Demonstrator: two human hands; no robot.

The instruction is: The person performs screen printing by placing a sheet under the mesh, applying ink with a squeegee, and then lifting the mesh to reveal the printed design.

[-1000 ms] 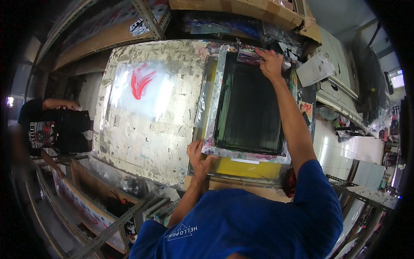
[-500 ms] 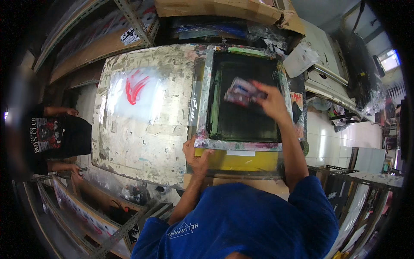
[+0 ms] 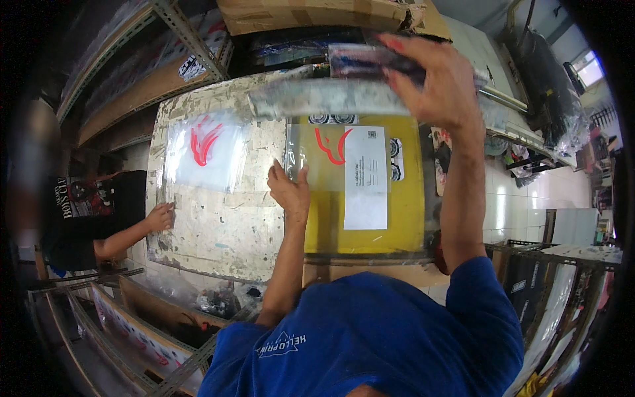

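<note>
High at the far side, my right hand [image 3: 433, 83] grips a blurred, ink-stained squeegee [image 3: 360, 61]. The screen-printing frame [image 3: 304, 99] is raised, with its paint-smeared near edge just under that hand. Below it lies a yellow board [image 3: 410, 215] bearing a clear plastic sheet [image 3: 314, 182] with a red brushstroke print. A white printed paper [image 3: 366, 205] rests on the board too. My left hand [image 3: 289, 192] is open, thumb and fingers apart, beside the sheet's left edge; whether it touches the sheet I cannot tell.
On the stained worktable [image 3: 211, 228] to the left lies another clear sheet [image 3: 205, 169] with a red print. A co-worker's hand [image 3: 160, 216] rests at its left edge. Metal shelving [image 3: 188, 40] and a cardboard box [image 3: 311, 16] stand at the back. Racks flank the lower sides.
The printing frame has swung up and away, uncovering the yellow board. My right hand rose to the far side with the squeegee. My left hand let go of the frame. The co-worker's hand reached the table.
</note>
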